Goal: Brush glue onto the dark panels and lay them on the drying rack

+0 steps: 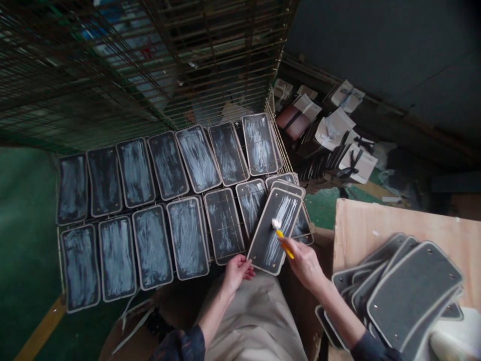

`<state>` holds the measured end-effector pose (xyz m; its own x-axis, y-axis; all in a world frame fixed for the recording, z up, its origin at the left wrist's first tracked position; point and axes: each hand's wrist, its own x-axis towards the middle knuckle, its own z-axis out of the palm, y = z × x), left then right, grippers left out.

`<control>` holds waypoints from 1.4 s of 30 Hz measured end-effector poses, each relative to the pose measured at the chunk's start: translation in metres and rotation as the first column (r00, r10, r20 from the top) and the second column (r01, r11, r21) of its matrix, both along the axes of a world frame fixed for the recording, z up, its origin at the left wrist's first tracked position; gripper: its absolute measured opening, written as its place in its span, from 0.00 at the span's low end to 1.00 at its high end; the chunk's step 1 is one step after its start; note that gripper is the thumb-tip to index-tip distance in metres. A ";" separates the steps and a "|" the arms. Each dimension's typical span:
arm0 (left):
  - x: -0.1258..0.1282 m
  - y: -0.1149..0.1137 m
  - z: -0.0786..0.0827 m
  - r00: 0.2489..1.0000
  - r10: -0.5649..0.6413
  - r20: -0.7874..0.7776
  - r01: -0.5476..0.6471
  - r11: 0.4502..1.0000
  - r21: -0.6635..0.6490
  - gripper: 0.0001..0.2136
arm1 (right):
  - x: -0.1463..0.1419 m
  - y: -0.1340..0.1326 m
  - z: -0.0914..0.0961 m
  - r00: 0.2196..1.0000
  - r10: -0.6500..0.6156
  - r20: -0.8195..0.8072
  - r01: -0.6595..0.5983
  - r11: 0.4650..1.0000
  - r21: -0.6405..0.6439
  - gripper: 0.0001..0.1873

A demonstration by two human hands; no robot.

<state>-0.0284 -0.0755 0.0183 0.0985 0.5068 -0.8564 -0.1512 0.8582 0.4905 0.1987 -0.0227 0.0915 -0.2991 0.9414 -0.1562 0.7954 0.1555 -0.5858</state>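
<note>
In my right hand point(302, 260) is a brush point(287, 246) with a yellow handle, its white bristles pressed on a dark panel point(268, 223). White streaks run along the right part of this panel, which has rounded corners and a pale rim. My left hand point(236, 273) pinches the panel's lower left corner. The panel lies tilted over others at the right end of a wire rack point(280, 143). Two rows of similar panels, such as this white-smeared panel point(188, 238), cover the rack.
To the right, a wooden table point(376, 220) bears a stack of unsmeared dark panels point(415, 291). Tied bundles of pale pieces point(336, 128) sit behind it by the wall. A wire grid point(225, 65) rises beyond the rack. The floor point(22, 220) is green.
</note>
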 end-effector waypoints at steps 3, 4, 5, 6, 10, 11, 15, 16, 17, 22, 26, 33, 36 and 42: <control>-0.002 0.000 -0.001 1.000 -0.019 0.007 0.019 1.000 0.001 0.20 | -0.024 -0.043 0.012 0.996 0.006 -0.090 -0.022 0.985 -0.171 0.12; -0.002 0.000 -0.001 1.000 -0.028 0.011 0.028 1.000 0.002 0.20 | -0.030 -0.052 0.017 0.992 -0.015 -0.125 -0.014 0.974 -0.226 0.12; -0.003 0.000 -0.001 0.999 -0.037 0.017 0.037 0.999 0.004 0.20 | -0.035 -0.059 0.022 0.985 -0.043 -0.165 -0.005 0.960 -0.281 0.11; -0.004 0.000 -0.001 0.999 -0.045 0.026 0.045 0.999 0.006 0.20 | -0.038 -0.062 0.026 0.975 -0.078 -0.209 0.004 0.943 -0.334 0.10; -0.007 -0.002 -0.002 0.997 -0.062 0.053 0.060 0.998 0.025 0.20 | -0.032 -0.043 0.025 0.899 -0.231 -0.373 0.040 0.890 -0.454 0.11; -0.007 -0.002 -0.003 0.997 -0.064 0.049 0.063 0.998 0.029 0.20 | -0.026 -0.033 0.021 0.884 -0.260 -0.388 0.066 0.892 -0.448 0.11; -0.007 -0.003 -0.007 0.998 -0.062 0.017 0.061 0.997 0.040 0.21 | -0.002 0.017 0.002 0.886 -0.314 -0.341 0.227 0.936 -0.270 0.12; -0.007 -0.003 -0.008 0.998 -0.059 0.018 0.058 0.997 0.043 0.21 | 0.003 0.029 0.000 0.895 -0.317 -0.314 0.265 0.944 -0.198 0.12; -0.007 -0.003 -0.008 0.998 -0.054 0.021 0.053 0.998 0.045 0.21 | 0.007 0.040 -0.002 0.904 -0.318 -0.285 0.294 0.948 -0.123 0.12; -0.007 -0.002 -0.007 0.999 -0.034 0.019 0.033 0.998 0.044 0.21 | 0.011 0.077 -0.005 0.953 -0.257 -0.163 0.282 0.946 0.160 0.13; -0.007 -0.002 -0.006 1.000 -0.020 0.001 0.020 0.999 0.034 0.20 | -0.001 0.070 -0.011 0.988 -0.133 -0.081 0.144 0.977 0.156 0.13; -0.009 0.000 -0.003 0.999 -0.030 0.020 0.029 0.999 0.043 0.18 | -0.033 -0.011 0.008 0.981 0.010 -0.192 -0.045 0.983 -0.180 0.13; -0.011 0.001 -0.003 0.999 -0.046 0.008 0.046 0.998 0.036 0.18 | -0.038 -0.036 0.021 0.960 -0.061 -0.273 -0.032 0.945 -0.325 0.12; -0.011 0.001 0.000 0.998 -0.059 0.030 0.058 0.998 0.031 0.17 | -0.024 -0.022 0.018 0.899 -0.283 -0.335 0.212 0.949 -0.233 0.10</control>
